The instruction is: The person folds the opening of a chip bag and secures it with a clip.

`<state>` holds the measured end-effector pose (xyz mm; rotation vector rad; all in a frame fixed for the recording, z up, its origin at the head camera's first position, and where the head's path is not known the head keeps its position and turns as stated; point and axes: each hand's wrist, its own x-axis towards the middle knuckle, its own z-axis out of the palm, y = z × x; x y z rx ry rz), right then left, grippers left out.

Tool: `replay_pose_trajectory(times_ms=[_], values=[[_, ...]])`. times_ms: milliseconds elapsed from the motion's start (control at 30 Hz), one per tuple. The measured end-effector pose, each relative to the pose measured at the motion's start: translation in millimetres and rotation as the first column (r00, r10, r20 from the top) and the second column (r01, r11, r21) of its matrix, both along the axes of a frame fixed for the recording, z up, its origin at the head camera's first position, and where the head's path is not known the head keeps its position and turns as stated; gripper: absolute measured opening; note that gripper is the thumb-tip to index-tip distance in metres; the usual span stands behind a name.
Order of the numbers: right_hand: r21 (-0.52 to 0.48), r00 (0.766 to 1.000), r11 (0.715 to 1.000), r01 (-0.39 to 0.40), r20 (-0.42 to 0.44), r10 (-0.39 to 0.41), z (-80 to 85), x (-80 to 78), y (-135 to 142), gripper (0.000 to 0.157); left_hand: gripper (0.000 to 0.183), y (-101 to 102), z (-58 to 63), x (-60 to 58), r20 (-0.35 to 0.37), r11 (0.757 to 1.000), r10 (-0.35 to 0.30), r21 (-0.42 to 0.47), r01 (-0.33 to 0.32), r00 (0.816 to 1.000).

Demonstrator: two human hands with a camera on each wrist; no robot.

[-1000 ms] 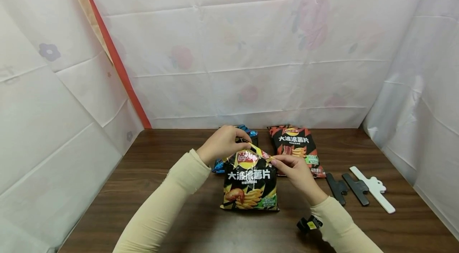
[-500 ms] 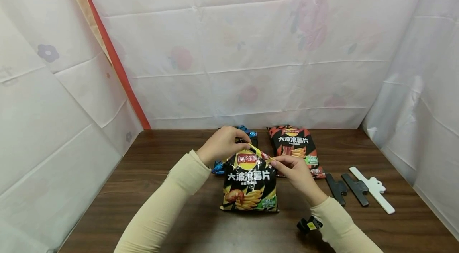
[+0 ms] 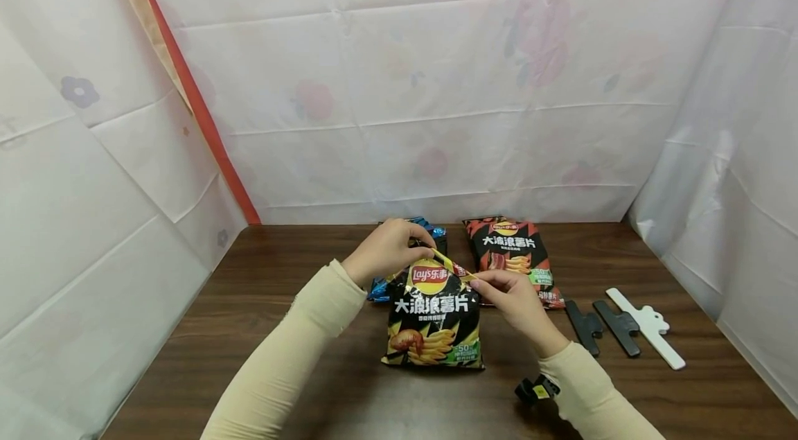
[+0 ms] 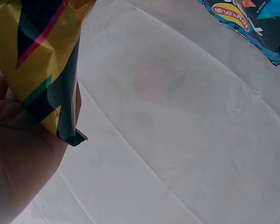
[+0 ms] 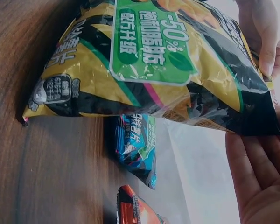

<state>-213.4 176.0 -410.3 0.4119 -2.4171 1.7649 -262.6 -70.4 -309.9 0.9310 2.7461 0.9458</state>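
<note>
A black-and-yellow bag of potato chips [image 3: 433,322] stands upright on the table in the head view, its printed front facing me. My left hand [image 3: 393,249] pinches the left end of its top edge. At the right end, my right hand [image 3: 514,301] grips the corner between thumb and fingers. A folded strip with yellow and red print slants down between the two hands. The left wrist view has the bag's side [image 4: 46,60] over my left palm [image 4: 28,158]. In the right wrist view, my right fingers [image 5: 256,158] lie behind the bag's top corner.
Behind lie a blue chip bag [image 3: 380,289], partly hidden, and a red-and-black chip bag [image 3: 510,253]. On the right are two black bag clips [image 3: 584,329] and a white one [image 3: 648,326]. A black device [image 3: 536,389] sits by the right sleeve. White cloth [image 3: 436,80] walls the table.
Both hands keep their hold in nearly the same place. The strip at the top of the bag looks slightly narrower, and the logo below it shows more fully.
</note>
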Motion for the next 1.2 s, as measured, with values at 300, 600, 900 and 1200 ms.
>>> replay_pose_trajectory(times_ms=[300,600,900,1200], values=[[0.05,0.999,0.999,0.003,-0.044,-0.001,2.1,-0.6,5.2,0.021,0.014,0.2,4.9,-0.1,-0.016,1.0,-0.003,-0.012,0.003,1.0],[0.036,0.997,0.999,-0.017,-0.073,0.019,0.7,-1.0,7.0,0.02,0.012,0.7,3.9,-1.1,0.015,1.0,0.009,0.003,-0.009,1.0],[0.002,0.997,1.0,0.007,-0.071,-0.007,-3.5,-1.4,3.7,0.021,0.011,-3.5,-0.1,-4.2,-0.008,0.999,0.005,0.047,-0.004,1.0],[0.017,0.998,1.0,0.008,-0.064,-0.007,-7.4,-2.6,5.3,0.02,0.013,-5.6,0.1,-5.7,0.009,0.999,-0.009,0.038,0.009,1.0]])
